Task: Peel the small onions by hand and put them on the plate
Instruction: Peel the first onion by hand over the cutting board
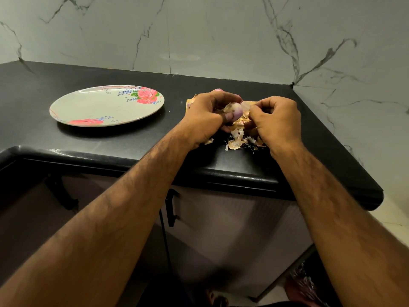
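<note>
Pretty dim shot, flat indoor light coming from above. The wall (221, 29) gets a faint glare patch just above center, toward 12 o'clock. The black counter (33, 96) eats most detail, with only thin highlights along its front lip. The plate (99, 107) drops a soft shadow toward 6. Focus is fine on the left hand (205, 116), right hand (276, 120), onion (235, 108) and peel (245, 106); forearms at 5 and 7 go soft. Fisheye bends the edges, and 6 o'clock is near black.

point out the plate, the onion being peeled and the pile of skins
plate (99, 106): head view, bare middle
onion (235, 109): head view, peeled purple side
pile of skins (236, 142): head view, scraps near counter edge
</note>
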